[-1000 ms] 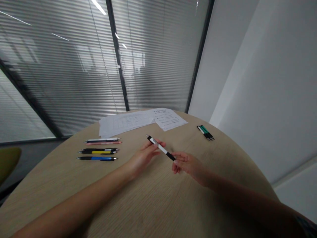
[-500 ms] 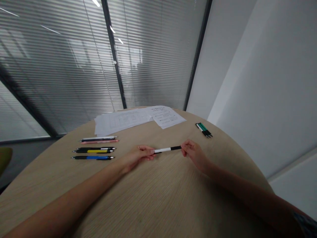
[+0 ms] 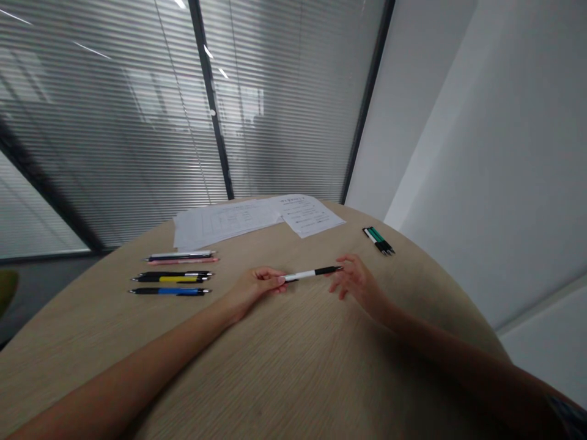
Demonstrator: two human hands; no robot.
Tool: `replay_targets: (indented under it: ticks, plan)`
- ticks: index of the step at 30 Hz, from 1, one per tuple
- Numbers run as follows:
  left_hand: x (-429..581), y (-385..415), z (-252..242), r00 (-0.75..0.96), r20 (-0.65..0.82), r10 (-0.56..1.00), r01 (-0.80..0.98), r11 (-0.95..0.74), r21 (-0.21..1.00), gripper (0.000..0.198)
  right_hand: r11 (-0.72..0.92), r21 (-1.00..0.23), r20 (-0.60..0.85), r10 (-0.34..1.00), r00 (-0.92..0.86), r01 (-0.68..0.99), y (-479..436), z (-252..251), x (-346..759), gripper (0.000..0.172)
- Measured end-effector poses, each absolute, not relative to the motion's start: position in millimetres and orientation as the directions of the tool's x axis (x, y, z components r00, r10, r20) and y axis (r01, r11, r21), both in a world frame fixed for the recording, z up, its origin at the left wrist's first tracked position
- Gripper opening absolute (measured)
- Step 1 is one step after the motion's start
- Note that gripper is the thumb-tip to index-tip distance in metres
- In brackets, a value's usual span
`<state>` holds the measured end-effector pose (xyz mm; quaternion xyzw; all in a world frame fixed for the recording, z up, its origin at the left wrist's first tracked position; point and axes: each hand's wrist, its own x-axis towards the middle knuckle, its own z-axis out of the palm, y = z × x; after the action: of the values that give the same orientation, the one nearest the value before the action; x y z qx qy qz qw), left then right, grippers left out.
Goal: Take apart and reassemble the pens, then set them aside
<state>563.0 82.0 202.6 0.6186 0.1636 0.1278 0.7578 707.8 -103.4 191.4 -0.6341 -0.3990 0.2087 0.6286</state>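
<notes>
My left hand [image 3: 262,285] pinches the white end of a white-and-black pen [image 3: 304,275] between thumb and fingers, just above the table. The pen's black grip and tip point to the right. Beside that tip is my right hand [image 3: 356,282], its fingers spread apart and holding nothing; whether a fingertip touches the pen I cannot tell. Left of my left hand lie rows of pens: a blue-and-black pen [image 3: 170,291], black and yellow pens [image 3: 173,278], and white, dark and pink pens [image 3: 181,256].
Printed paper sheets [image 3: 224,221] lie at the far side of the round wooden table [image 3: 275,366]. Green and white pens [image 3: 378,240] sit together at the far right. Behind the table are blinds [image 3: 284,134] and a white wall [image 3: 504,153].
The fingers of my right hand have let go of the pen's black end and spread, showing the tip. My left hand keeps its hold on the white end.
</notes>
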Motion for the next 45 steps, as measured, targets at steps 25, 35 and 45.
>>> replay_targets:
  ticks: [25, 35, 45]
  plan:
    - [563, 83, 204, 0.863, -0.038, 0.503, 0.068, -0.042, 0.997, 0.023, -0.067, -0.965, 0.091, 0.820, 0.565, 0.254, -103, 183, 721, 0.022]
    - [563, 81, 204, 0.870, -0.054, 0.489, 0.105, -0.079, 0.991, 0.029, -0.193, -0.940, 0.025, 0.781, 0.624, 0.280, -102, 173, 728, 0.035]
    - [564, 82, 202, 0.874, -0.033, 0.485, 0.102, -0.115, 0.988, 0.028, -0.210, -0.913, 0.043, 0.803, 0.594, 0.350, -103, 177, 727, 0.026]
